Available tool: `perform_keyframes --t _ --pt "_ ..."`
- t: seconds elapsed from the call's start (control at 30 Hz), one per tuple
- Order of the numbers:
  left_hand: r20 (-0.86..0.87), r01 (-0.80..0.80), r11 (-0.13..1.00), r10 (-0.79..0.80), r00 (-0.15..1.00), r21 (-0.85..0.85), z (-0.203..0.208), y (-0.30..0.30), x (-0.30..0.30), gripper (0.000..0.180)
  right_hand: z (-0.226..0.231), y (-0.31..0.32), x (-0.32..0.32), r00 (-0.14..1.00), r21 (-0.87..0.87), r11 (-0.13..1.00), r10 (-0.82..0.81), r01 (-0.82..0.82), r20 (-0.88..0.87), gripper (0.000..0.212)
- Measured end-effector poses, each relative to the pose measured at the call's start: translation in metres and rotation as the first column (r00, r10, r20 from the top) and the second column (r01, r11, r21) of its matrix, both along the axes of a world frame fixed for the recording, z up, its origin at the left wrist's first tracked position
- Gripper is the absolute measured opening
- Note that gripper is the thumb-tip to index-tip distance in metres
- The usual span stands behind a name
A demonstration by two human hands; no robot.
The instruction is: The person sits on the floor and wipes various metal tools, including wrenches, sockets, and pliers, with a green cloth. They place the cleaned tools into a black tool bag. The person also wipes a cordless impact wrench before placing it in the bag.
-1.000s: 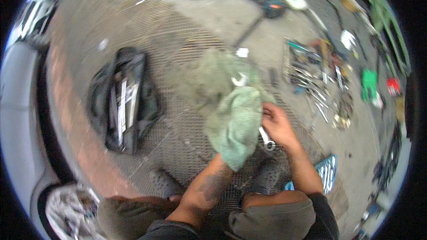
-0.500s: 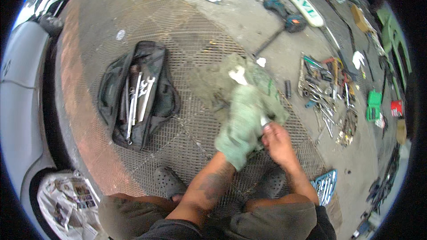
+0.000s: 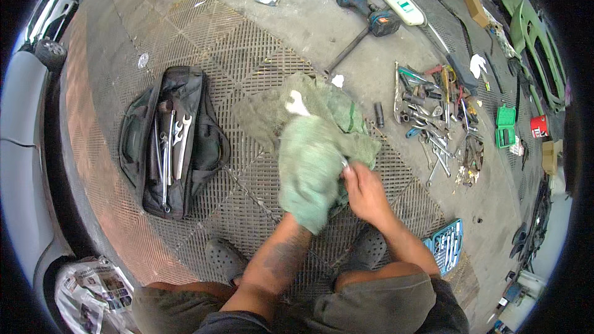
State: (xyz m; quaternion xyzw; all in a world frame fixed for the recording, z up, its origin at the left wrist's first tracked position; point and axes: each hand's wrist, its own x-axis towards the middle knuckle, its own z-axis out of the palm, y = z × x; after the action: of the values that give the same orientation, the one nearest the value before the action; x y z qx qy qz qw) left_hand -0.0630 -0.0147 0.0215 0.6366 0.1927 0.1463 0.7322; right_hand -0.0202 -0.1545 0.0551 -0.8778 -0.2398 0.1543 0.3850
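A wrench point(image 3: 297, 102) is between the two hands, over the floor grating point(image 3: 247, 195): its open end pokes out of the far side of a green cloth point(image 3: 309, 139), and what seems its near end shows at the right thumb. The right hand point(image 3: 365, 193) pinches that end, probably to steady it; the left hand point(image 3: 305, 176) is inside the cloth, likely so that fabric rather than skin meets the metal. The left grip is hidden and blurred, so I cannot tell how tightly it closes.

A crumpled rag point(image 3: 257, 114) spreads just beyond, taking up the floor there. Left lies a black bag point(image 3: 213, 139), its mouth open, keeping several wrenches point(image 3: 179, 148) together; right, loose tools point(image 3: 439, 114) crowd the floor. Two shoes point(image 3: 224, 258) hem in the near side.
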Motion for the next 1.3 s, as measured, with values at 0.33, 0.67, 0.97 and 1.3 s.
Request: perform_keyframes --t 0.33,0.67,0.97,1.3 --pt "0.077 0.156 0.953 -0.14 0.987 -0.26 0.021 -0.002 0.0 0.04 0.024 -0.01 0.089 0.988 0.076 0.986 -0.151 0.148 0.036 0.043" --pt "-0.017 0.401 0.902 -0.409 0.912 -0.16 0.0 -0.016 -0.013 0.04 -0.013 -0.008 0.133 0.767 0.409 0.715 -0.277 0.567 -0.578 0.035" --pt "-0.02 0.086 0.724 -0.099 0.995 0.684 0.001 -0.015 -0.013 0.03 -0.048 -0.005 0.067 0.848 0.421 0.799 -0.197 0.43 -0.492 0.024" --pt "-0.322 0.236 0.746 -0.03 0.946 0.623 0.02 0.018 -0.045 0.051 0.072 0.117 0.06 0.892 0.527 0.839 0.126 0.138 -0.434 0.032"
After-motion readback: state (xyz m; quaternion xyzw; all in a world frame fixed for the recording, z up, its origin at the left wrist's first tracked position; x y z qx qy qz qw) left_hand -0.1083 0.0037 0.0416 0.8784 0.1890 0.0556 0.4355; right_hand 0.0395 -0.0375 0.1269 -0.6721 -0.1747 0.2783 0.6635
